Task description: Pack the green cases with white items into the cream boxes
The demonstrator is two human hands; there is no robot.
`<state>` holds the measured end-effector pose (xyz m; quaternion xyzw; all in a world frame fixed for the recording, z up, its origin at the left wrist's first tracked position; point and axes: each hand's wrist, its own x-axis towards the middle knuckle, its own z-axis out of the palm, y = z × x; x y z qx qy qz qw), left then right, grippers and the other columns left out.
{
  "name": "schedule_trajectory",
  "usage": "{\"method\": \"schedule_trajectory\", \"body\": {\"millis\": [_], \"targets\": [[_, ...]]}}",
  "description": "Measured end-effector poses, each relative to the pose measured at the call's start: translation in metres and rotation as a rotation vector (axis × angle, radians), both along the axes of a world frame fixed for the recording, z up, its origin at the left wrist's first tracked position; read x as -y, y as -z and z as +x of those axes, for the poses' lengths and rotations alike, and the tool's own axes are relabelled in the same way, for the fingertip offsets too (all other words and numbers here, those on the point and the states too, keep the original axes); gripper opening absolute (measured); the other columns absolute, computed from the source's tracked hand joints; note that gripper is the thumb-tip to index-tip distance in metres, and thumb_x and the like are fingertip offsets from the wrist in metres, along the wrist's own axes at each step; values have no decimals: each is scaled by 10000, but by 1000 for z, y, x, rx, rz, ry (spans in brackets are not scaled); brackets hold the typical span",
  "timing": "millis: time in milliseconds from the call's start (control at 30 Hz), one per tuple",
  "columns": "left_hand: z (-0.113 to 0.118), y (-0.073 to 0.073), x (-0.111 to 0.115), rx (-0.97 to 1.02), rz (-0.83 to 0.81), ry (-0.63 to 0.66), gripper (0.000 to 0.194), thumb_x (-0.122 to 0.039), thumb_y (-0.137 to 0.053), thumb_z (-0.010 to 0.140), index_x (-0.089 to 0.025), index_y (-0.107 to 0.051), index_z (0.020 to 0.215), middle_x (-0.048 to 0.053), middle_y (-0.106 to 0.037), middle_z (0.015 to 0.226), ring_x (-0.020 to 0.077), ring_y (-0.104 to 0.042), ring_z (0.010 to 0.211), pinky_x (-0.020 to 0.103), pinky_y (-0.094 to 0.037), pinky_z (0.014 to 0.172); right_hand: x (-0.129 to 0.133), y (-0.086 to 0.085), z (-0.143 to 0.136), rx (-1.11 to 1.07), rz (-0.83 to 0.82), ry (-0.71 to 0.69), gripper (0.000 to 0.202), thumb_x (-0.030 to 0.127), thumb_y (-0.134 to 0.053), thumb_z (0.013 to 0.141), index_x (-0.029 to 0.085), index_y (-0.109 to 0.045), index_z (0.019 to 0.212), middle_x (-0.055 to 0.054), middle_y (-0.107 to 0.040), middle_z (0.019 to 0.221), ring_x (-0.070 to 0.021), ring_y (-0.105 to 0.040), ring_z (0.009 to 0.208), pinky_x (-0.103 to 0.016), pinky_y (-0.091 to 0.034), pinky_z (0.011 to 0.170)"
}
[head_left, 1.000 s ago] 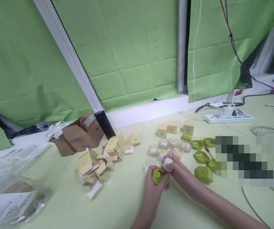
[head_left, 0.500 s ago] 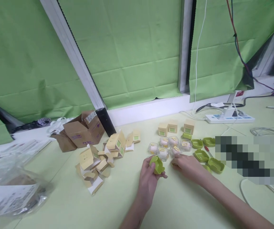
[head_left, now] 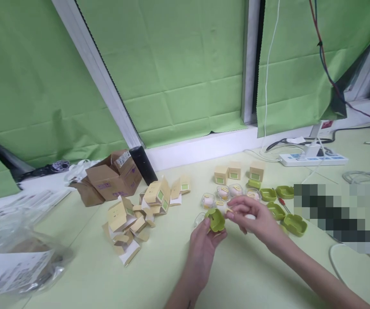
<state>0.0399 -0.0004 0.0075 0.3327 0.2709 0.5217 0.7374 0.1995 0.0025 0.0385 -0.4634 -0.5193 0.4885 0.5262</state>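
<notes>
A green flower-shaped cup (head_left: 216,220) is held by my left hand (head_left: 203,240), its hollow side up. Just right of the cup, my right hand (head_left: 254,219) has its thumb and forefinger pinched together; something small and yellowish shows at the fingertips, too small to name. A white rounded piece (head_left: 251,217) shows between the fingers of that hand. Behind my hands stand several clear cases with pale round items, one of them (head_left: 208,200) at the left of the group. More green cups (head_left: 294,224) lie to the right.
Small cardboard boxes (head_left: 256,171) stand behind the cases. Opened cartons (head_left: 120,214) are heaped left of centre, near a brown box (head_left: 115,176) and a black cylinder (head_left: 143,165). A red-handled tool (head_left: 281,201), power strip (head_left: 313,159) and cables lie right.
My right hand has lifted and come closer to the green cup, its fingers now pinched beside it. My left hand and the cup have shifted slightly right. A clear case edge now shows left of the cup.
</notes>
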Motion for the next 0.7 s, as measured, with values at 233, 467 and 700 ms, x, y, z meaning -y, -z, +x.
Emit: {"method": "schedule_trajectory", "body": {"millis": [233, 467, 700], "targets": [[1, 2, -1, -76, -65, -4, 256, -334, -594, 810, -145, -665, 968, 105, -646, 1059, 202, -583, 949, 366, -450, 871, 1, 16, -9, 382, 287, 71, 141, 343, -636, 774, 219, -703, 765, -35, -678, 774, -178, -631, 736, -276, -497, 665], [7, 1, 2, -124, 19, 67, 224, -286, -596, 811, -108, -681, 919, 98, -666, 946, 201, -580, 952, 364, -421, 926, 5, 30, -12, 824, 640, 218, 178, 200, -512, 857, 217, -667, 770, -6, -668, 723, -123, -615, 589, -211, -392, 502], [6, 7, 5, -76, -54, 4, 214, -299, -619, 791, -109, -680, 868, 98, -667, 922, 190, -599, 859, 389, -451, 883, 6, 30, -11, 901, 684, 216, 200, 190, -490, 860, 212, -646, 737, 3, -659, 687, -118, -601, 582, -210, -343, 496]]}}
